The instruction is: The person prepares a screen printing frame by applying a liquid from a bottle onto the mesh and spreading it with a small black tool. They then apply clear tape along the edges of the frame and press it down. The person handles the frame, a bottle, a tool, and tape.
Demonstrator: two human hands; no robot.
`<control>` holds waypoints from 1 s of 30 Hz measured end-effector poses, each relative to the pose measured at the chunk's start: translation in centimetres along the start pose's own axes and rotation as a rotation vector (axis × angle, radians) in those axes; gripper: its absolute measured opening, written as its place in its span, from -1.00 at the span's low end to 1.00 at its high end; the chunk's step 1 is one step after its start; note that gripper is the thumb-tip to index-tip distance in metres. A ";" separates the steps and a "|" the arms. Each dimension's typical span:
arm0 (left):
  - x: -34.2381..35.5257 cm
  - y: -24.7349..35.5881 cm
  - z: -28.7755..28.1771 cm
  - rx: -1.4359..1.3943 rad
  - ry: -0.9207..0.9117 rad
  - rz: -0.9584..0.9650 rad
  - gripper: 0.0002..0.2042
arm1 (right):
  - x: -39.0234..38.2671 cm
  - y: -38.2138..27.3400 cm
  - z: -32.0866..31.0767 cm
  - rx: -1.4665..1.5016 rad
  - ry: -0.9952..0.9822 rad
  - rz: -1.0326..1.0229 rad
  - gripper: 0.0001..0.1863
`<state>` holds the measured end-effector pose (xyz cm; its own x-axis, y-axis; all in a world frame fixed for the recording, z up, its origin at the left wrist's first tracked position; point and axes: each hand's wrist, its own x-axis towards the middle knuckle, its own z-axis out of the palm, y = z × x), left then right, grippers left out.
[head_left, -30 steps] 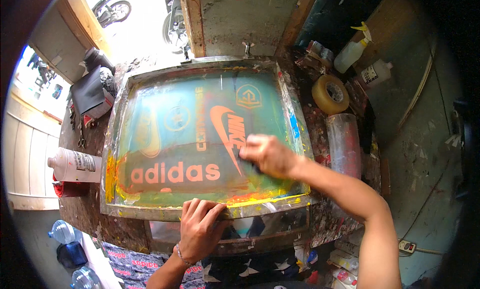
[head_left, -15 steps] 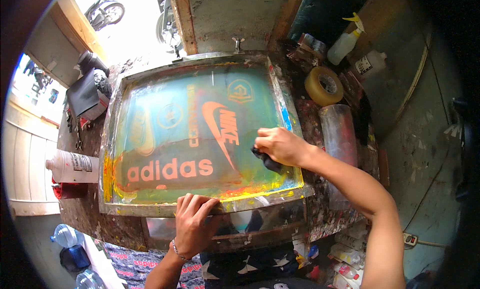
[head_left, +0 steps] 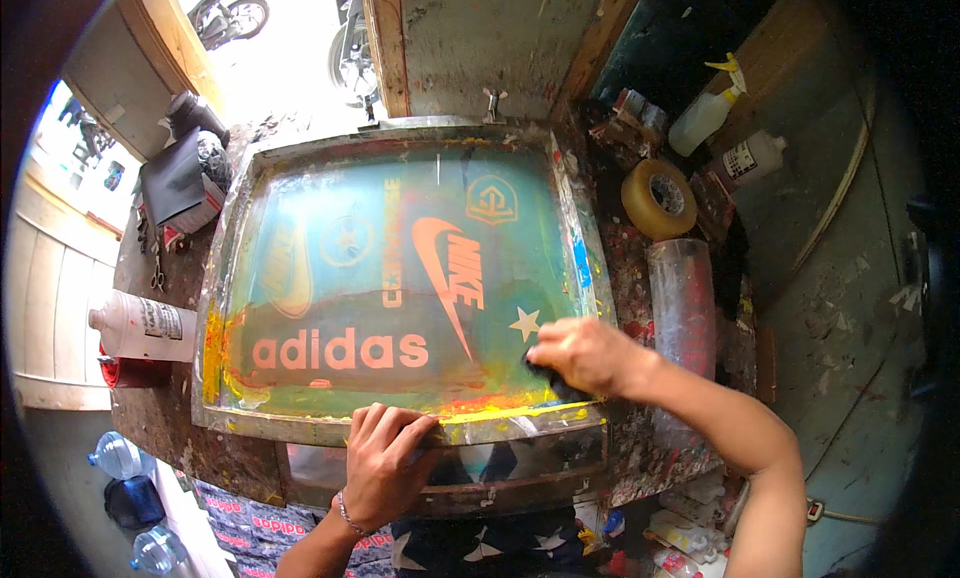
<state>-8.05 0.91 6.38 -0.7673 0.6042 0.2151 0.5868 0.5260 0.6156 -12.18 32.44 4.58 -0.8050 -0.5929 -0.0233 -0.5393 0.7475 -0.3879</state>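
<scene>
A screen-printing frame (head_left: 320, 142) lies on a paint-stained table, its greenish mesh (head_left: 330, 193) carrying several stencilled logos and letters. My right hand (head_left: 595, 358) is closed around a black cloth (head_left: 556, 382) pressed to the mesh near its right front corner, and the fingers partly hide the cloth. Just beyond that hand a pale star stencil (head_left: 525, 324) shows. My left hand (head_left: 388, 453) has its fingers hooked over the middle of the frame's front rail, thumb beneath the edge. Yellow and red ink smears (head_left: 490, 408) run along the front of the mesh.
On the right stand a roll of tape (head_left: 658, 200), a clear cylinder (head_left: 682, 293), a spray bottle (head_left: 702, 120) and a white bottle (head_left: 750, 160). To the left are a white bottle (head_left: 150, 328), scissors (head_left: 157, 273) and a black box (head_left: 182, 183). Clamps (head_left: 492, 106) sit behind the frame.
My right hand has drawn the black cloth nearer to me and slightly right, uncovering the star stencil. My left hand stays on the front rail. The whole view has shifted a little.
</scene>
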 end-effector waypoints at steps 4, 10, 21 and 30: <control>0.0 0.2 -0.3 0.024 -0.028 -0.006 -0.57 | 0.8 0.3 0.2 -0.126 0.152 0.067 -0.96; -0.1 0.4 -0.6 0.028 -0.031 -0.009 -0.56 | 0.6 0.4 0.5 0.013 0.033 0.185 -0.91; 1.2 2.7 -2.4 0.119 -0.010 0.015 -0.57 | -12.0 -9.7 -3.5 0.908 0.392 -0.025 -0.69; 1.8 3.6 -2.5 0.180 0.089 0.093 -0.59 | -4.0 -9.7 14.8 1.252 1.196 0.663 -0.80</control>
<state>-7.98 2.34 10.88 -0.7226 0.6040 0.3362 0.6870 0.5732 0.4466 -0.06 23.18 -5.17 -0.8070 0.5863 -0.0709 -0.0750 -0.2208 -0.9724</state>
